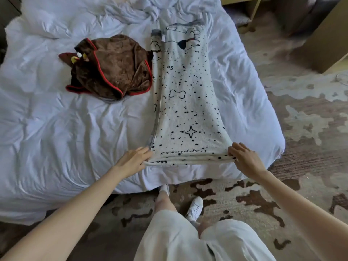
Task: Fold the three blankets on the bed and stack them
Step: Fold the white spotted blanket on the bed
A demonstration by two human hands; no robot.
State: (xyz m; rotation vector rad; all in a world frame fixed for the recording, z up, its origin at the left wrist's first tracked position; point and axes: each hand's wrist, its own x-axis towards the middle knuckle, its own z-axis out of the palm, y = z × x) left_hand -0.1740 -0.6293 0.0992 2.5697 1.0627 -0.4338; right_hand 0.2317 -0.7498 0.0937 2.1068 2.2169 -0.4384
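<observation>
A white blanket (184, 98) with black specks, a bone and a star drawing lies folded into a long strip down the right half of the bed (56, 129). My left hand (131, 161) grips its near left corner and my right hand (244, 159) grips its near right corner, lifting the near edge slightly. A brown plush blanket (113, 70) with red trim lies crumpled to the left of the strip, touching its far left edge. A third blanket is not clearly visible.
The bed carries a rumpled white duvet, bunched at the far end (120, 12). I stand at the bed's foot on a patterned carpet (301, 129). Wooden furniture (320, 40) stands at the right.
</observation>
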